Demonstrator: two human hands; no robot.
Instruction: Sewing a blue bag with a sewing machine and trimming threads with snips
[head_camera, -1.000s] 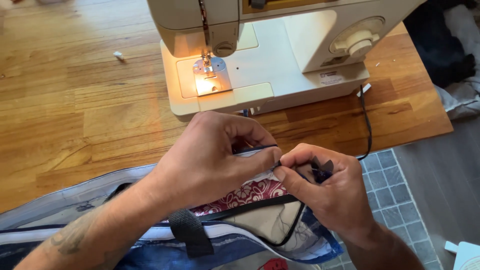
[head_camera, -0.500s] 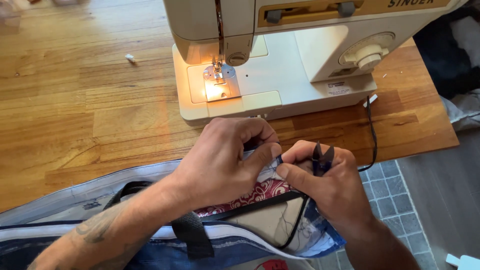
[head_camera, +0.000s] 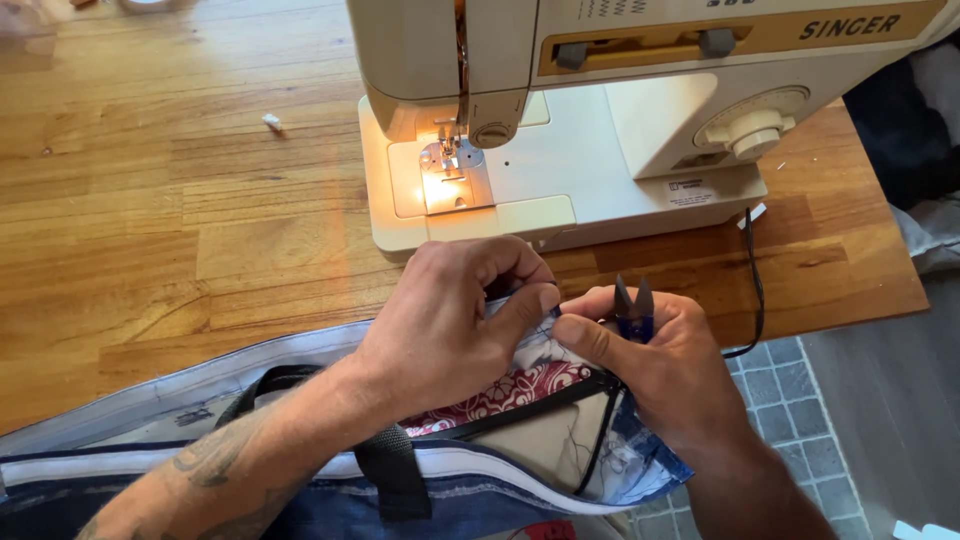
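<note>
Here your left hand (head_camera: 450, 325) pinches the bag's fabric edge (head_camera: 535, 350) while your right hand (head_camera: 650, 360) grips the blue thread snips (head_camera: 634, 308), blades up. You seem to be trimming threads; next, bring the blades onto the thread without nicking cloth.

The left hand (head_camera: 445, 325) lies knuckles up, fingers curled under, thumb stretched rightward to meet the right hand (head_camera: 655, 365). Its grip is a tight pinch. The tattooed left forearm (head_camera: 230, 470) enters from lower left, the right wrist from lower right.

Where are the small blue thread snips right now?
The small blue thread snips sit in the right hand, blades pointing up, just in front of the cream sewing machine, right of centre.
</note>
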